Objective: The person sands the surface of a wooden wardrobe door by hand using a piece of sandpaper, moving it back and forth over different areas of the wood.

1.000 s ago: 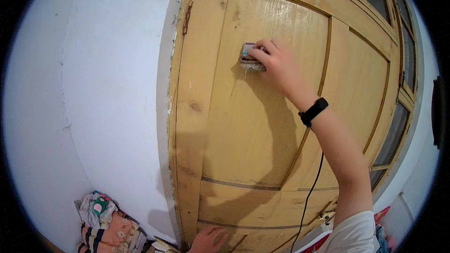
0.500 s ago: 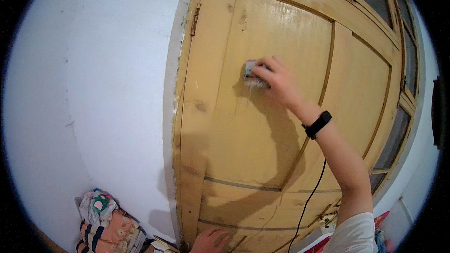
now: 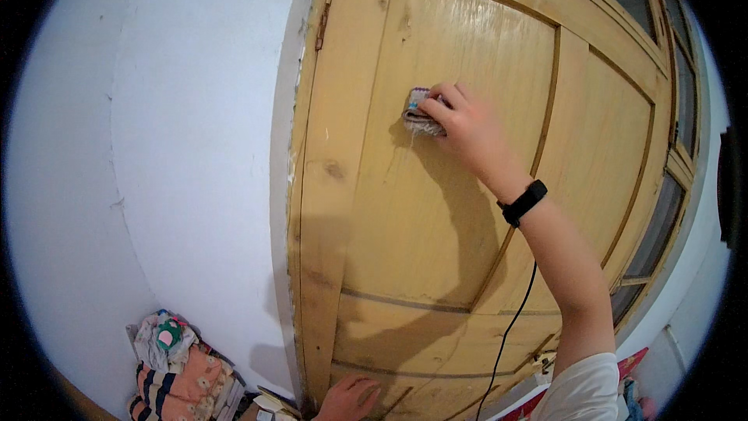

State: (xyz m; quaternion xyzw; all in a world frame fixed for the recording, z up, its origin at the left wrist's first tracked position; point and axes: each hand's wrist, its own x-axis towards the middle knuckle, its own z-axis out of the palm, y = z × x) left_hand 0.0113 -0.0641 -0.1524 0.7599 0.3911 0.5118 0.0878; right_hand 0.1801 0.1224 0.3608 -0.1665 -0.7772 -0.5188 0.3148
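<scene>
A folded grey-white cloth [image 3: 421, 115] with a purple edge, a blue patch and loose fringe is pressed to the upper part of a yellow wooden door panel [image 3: 405, 218]. My right hand [image 3: 467, 121] is closed around it, fingers bent over its right side. On that wrist sits a black band [image 3: 523, 203]. My left hand [image 3: 348, 399] shows at the lower edge of the picture, near the bottom of the door, its fingers loosely extended with no object visible in them. Part of this hand is cut off by the frame.
A rusty hinge [image 3: 323, 23] joins the door to its frame beside a white wall [image 3: 195, 148]. Folded fabrics [image 3: 183, 370] are piled at lower left. A black cord [image 3: 510, 327] hangs right of centre. Glass panes [image 3: 656, 226] run along the right.
The whole view has shifted slightly. My right hand still presses the cloth to nearly the same spot on the panel, and the cloth shows more sharply. My left hand stays low.
</scene>
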